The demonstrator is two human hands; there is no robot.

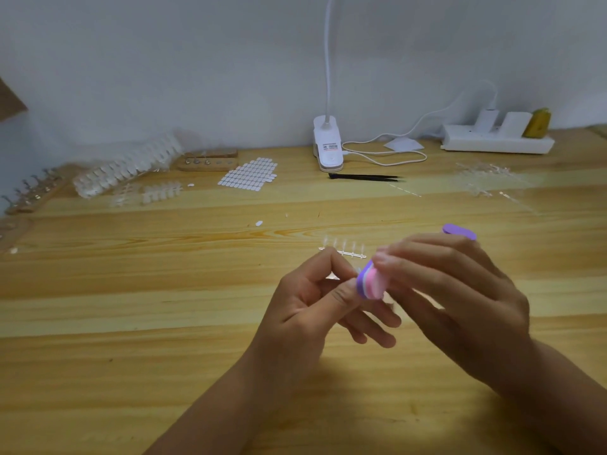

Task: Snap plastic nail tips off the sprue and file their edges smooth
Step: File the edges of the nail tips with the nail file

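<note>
Hands meet in the lower middle of the frame, above a wooden table (pixel 131 290). The left hand (pixel 315 300) pinches a small clear nail tip (pixel 358 270) between thumb and forefinger; the tip is mostly hidden and blurred, and the other fingers reach out loosely below. The right hand (pixel 460 290) is curled round a purple and pink file (pixel 371 284), whose near end touches the pinched tip and whose far end sticks out past the knuckles. Just above the hands a clear sprue (pixel 343 252) lies flat on the table with several tips on it. A single loose white tip (pixel 259 223) lies farther up and to the left.

Along the back edge, at upper left, a clear bag of nail tips (pixel 124 169) lies beside wooden holders (pixel 208 160) and a white sheet of small ovals (pixel 248 174). At upper centre a white clip lamp (pixel 328 146) stands by the wall, with black tweezers (pixel 364 177) lying just in front of it. At upper right are a white power strip (pixel 497 139) and a scatter of clear sprue pieces (pixel 486 178).
</note>
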